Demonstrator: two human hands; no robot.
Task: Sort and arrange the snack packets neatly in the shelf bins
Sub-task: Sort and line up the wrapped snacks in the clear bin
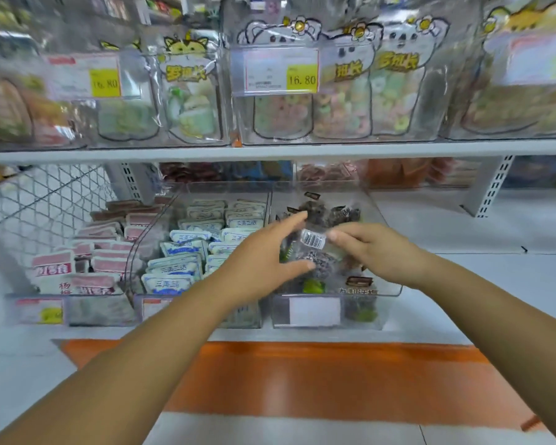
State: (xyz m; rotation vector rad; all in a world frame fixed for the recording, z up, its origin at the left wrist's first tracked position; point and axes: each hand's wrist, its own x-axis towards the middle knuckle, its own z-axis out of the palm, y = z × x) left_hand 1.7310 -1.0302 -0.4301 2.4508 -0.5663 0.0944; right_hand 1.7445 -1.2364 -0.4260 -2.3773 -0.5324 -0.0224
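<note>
A clear snack packet (313, 240) with a white barcode label and dark pieces inside is held over the right clear bin (387, 289). My right hand (376, 252) pinches its right edge with curled fingers. My left hand (270, 261) reaches in from the left with fingers spread around the packet's left side, index finger extended above it and thumb below. More dark and green packets lie in this bin beneath it. The middle bin (135, 252) holds rows of blue-and-white packets (177, 268). The left bin holds pink-and-white packets (87, 261).
The upper shelf (270, 150) carries clear bins of cartoon-printed candy bags (341, 101) with yellow 16.80 price tags (300, 79). A wire mesh panel (36, 207) stands at the left. White shelf surface extends to the right of the bins; an orange floor strip (302, 377) lies below.
</note>
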